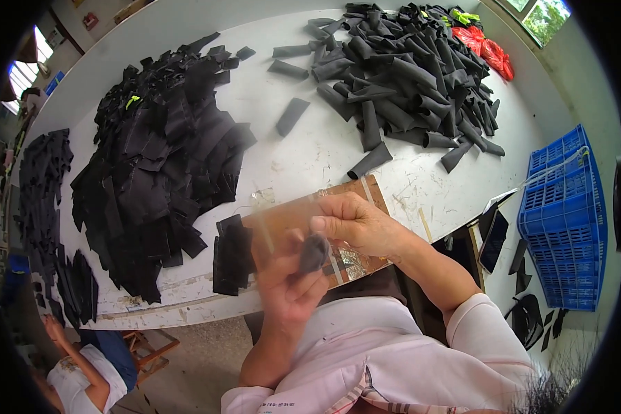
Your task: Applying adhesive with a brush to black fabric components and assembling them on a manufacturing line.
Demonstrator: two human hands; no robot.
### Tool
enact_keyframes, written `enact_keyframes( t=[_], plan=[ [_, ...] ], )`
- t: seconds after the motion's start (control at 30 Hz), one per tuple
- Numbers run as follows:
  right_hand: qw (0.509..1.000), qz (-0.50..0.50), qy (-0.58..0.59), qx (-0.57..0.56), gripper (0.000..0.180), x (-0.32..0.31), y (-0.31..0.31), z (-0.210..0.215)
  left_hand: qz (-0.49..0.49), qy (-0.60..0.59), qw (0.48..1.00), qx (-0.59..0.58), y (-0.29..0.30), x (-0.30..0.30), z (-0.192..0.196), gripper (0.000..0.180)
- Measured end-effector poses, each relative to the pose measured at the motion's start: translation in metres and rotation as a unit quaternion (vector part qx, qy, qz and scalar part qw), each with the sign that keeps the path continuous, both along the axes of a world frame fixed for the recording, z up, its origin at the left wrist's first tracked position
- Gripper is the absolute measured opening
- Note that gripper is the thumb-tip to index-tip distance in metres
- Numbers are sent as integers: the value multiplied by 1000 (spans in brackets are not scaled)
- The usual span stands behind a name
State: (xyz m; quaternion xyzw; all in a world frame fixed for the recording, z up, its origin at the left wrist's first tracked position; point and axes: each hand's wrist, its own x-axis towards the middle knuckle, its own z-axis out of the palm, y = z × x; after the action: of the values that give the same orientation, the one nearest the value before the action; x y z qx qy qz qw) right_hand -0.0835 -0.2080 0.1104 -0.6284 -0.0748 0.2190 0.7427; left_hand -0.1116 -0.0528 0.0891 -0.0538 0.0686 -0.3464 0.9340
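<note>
My left hand (290,286), partly smeared by motion, is closed round a small dark fabric piece (314,254), rolled or folded, in front of my chest. Just above it my right hand (355,222) has its thumb pressed against bent fingers; whether anything is between them is hidden. Both hands are over a brown wooden board (374,196) at the table's near edge, with shiny tape on it. Left of the board lies a small stack of flat black fabric pieces (232,255).
A large heap of flat black pieces (162,145) covers the left of the white table (269,162). Rolled black tubes (407,76) pile up at the far right, beside a red plastic bag (486,52). A blue crate (562,221) stands right. Another person (93,372) sits at lower left.
</note>
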Motion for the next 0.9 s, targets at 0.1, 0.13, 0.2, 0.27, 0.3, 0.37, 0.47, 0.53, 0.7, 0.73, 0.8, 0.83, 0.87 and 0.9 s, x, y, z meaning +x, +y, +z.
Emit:
enact_keyframes(
  t=[0.1, 0.13, 0.2, 0.27, 0.3, 0.37, 0.47, 0.53, 0.7, 0.73, 0.8, 0.83, 0.87, 0.9],
  plan=[
    [996, -33, 46, 68, 31, -13, -2, -16, 30, -74, 992, 101, -3, -1, -11, 22],
    [996, -35, 49, 68, 31, -13, -3, -20, 57, -98, 977, 182, -6, -1, -3, 22],
    [987, -43, 102, 116, 25, -11, -3, -25, 109, -167, 927, 318, -7, 0, -1, 23],
    [992, -64, 67, 89, 25, -6, 0, -21, 188, -233, 836, 459, -14, 0, 12, 32],
    [994, -78, 36, 61, 31, -6, 1, -19, 266, -285, 712, 583, -16, -1, 17, 42],
    [996, -84, 18, 36, 31, -7, -1, -14, 309, -374, 616, 621, -3, 9, 13, 42],
    [993, -110, -40, -35, 31, -11, -5, -6, 278, -519, 516, 622, 0, 16, 24, 17],
    [984, -134, -83, -77, 32, -10, -7, -4, 282, -503, 534, 618, -3, 14, 26, 14],
    [823, -116, -479, -284, 31, -8, -15, 25, 308, -432, 630, 567, -7, 9, 32, 11],
    [823, -115, -478, -283, 31, -8, -14, 33, 318, -402, 661, 548, -8, 8, 34, 11],
    [735, -55, -522, -430, 30, -11, -11, 43, 326, -369, 691, 529, -8, 9, 33, 11],
    [735, -55, -521, -430, 30, -10, -11, 38, 321, -364, 700, 524, -6, 9, 30, 12],
    [749, -32, -507, -426, 28, -8, -11, 27, 317, -359, 708, 519, -5, 9, 26, 12],
    [761, -8, -492, -422, 30, -8, -10, 16, 316, -358, 709, 519, -2, 8, 16, 12]
  ],
)
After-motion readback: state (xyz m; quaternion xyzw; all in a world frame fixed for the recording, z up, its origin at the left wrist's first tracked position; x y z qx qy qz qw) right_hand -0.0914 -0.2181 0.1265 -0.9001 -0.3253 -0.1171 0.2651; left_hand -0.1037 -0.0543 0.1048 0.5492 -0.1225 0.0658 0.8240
